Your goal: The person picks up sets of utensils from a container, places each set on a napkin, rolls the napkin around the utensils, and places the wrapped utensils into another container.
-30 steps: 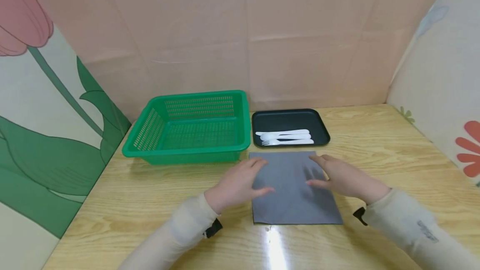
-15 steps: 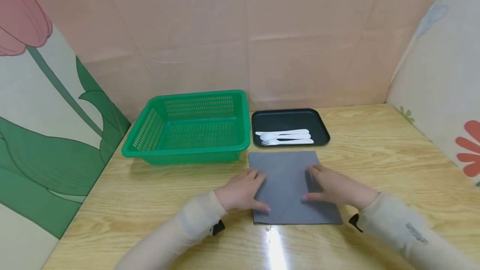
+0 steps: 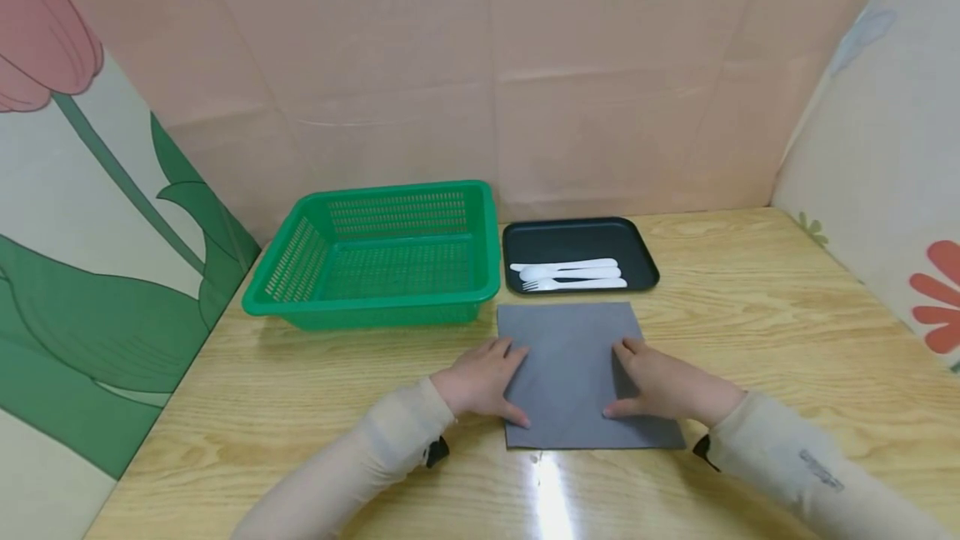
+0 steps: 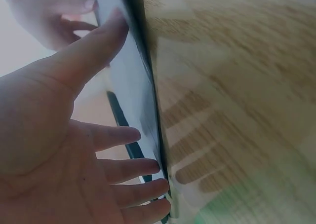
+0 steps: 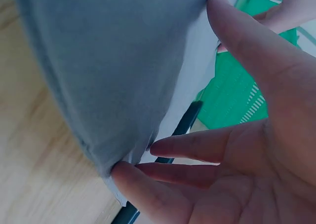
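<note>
A square grey cloth napkin (image 3: 566,373) lies flat on the table, creased slightly by the fingertips in the right wrist view. My left hand (image 3: 483,382) rests at its left edge, fingers spread and thumb lying on the cloth. From the left wrist view, the left hand's (image 4: 74,130) fingers look straight and apart along that edge. My right hand (image 3: 663,386) touches the napkin's right part with its fingertips and thumb. The right wrist view shows the right hand's (image 5: 232,135) thumb and fingers pressing the cloth, spread well apart.
A green plastic basket (image 3: 375,303) stands to the left behind the napkin. Just beyond the napkin is a black tray (image 3: 577,240) holding a white plastic knife (image 3: 577,264), spoon (image 3: 577,272) and fork (image 3: 573,283). A wood-grain table (image 3: 300,407) extends on all sides.
Both hands have come down and a little toward me, from above the napkin to touching it. The right hand has also shifted slightly left. Basket, tray and napkin stay in place.
</note>
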A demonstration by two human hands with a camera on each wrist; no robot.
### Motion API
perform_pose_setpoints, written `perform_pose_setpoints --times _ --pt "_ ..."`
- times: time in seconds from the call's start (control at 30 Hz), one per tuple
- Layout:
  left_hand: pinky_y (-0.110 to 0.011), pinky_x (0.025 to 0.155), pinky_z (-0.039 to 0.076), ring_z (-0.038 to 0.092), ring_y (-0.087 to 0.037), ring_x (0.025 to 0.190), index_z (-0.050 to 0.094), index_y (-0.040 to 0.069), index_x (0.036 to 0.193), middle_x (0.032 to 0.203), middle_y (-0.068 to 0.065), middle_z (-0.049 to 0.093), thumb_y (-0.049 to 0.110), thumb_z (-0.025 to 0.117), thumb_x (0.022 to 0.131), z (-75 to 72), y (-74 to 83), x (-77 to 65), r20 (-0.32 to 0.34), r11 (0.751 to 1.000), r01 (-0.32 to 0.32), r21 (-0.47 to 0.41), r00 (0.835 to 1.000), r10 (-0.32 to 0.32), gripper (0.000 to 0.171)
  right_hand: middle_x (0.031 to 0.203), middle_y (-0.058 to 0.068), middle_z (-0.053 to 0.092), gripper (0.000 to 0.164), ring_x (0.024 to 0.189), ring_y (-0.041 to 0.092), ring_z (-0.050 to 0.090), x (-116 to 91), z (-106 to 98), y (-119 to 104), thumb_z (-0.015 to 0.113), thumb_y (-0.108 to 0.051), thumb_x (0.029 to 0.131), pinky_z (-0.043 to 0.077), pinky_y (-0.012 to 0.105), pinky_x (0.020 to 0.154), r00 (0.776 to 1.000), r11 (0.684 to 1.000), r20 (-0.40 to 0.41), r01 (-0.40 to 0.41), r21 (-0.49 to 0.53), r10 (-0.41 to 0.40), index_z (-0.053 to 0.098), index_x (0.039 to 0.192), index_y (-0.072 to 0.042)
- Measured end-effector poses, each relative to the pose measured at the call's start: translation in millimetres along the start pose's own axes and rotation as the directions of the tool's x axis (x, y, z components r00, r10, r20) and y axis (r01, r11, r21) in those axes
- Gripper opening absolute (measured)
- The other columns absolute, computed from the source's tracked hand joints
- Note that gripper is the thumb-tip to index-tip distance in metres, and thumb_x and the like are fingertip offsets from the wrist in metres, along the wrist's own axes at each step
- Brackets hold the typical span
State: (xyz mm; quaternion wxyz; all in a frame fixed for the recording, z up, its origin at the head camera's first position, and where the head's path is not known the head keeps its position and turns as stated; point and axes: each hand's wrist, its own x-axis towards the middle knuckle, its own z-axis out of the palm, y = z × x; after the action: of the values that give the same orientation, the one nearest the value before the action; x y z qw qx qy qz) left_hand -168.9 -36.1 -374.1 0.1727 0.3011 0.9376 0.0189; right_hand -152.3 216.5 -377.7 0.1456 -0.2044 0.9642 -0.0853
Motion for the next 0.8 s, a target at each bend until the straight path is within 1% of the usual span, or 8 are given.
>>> perform_pose_setpoints --times 0.27,0.5,0.67,0.8 --pt "-0.037 0.114 0.028 0.031 -0.03 0.139 0.034 0.008 0.144 0.149 -0.016 0.032 0.058 0.071 0.072 1.5 -2.0 1.6 0.001 1.0 -0.014 0.008 1.0 0.014 0.095 0.131 0.043 0.037 0.101 0.119 0.053 0.044 1 1 -1 0.073 -0.057 0.068 0.04 0.056 0.097 1.0 1.0 0.015 -0.003 -0.026 0.003 0.042 0.127 0.019" --pt "-0.035 0.112 0.03 0.035 -0.028 0.137 0.038 0.006 0.141 0.146 -0.015 0.036 0.058 0.073 0.07 1.5 -3.0 4.5 -0.012 0.999 -0.034 0.027 0.999 0.034 0.094 0.132 0.042 0.038 0.1 0.12 0.051 0.045 2 0 -2 0.074 -0.056 0.068 0.04 0.056 0.097 0.999 0.999 0.032 -0.017 -0.029 0.018 0.042 0.128 0.018" --pt "-0.033 0.115 0.025 0.029 -0.027 0.14 0.038 0.003 0.139 0.15 -0.016 0.03 0.057 0.075 0.068 -1.8 -0.6 7.3 0.006 0.998 -0.049 0.033 0.999 0.049 0.097 0.132 0.042 0.037 0.1 0.12 0.052 0.044 3 0 -2 0.074 -0.056 0.068 0.04 0.056 0.097 0.999 0.999 0.042 -0.027 -0.023 0.028 0.042 0.128 0.018" --pt "-0.032 0.117 0.021 0.025 -0.027 0.142 0.037 0.001 0.138 0.152 -0.017 0.026 0.055 0.078 0.065 -2.9 -1.3 11.0 0.015 0.998 -0.063 0.003 0.998 0.063 0.099 0.133 0.042 0.037 0.101 0.121 0.052 0.043 3 -1 -3 0.074 -0.056 0.068 0.04 0.056 0.097 0.998 0.999 0.055 -0.042 -0.015 0.043 0.042 0.129 0.017"
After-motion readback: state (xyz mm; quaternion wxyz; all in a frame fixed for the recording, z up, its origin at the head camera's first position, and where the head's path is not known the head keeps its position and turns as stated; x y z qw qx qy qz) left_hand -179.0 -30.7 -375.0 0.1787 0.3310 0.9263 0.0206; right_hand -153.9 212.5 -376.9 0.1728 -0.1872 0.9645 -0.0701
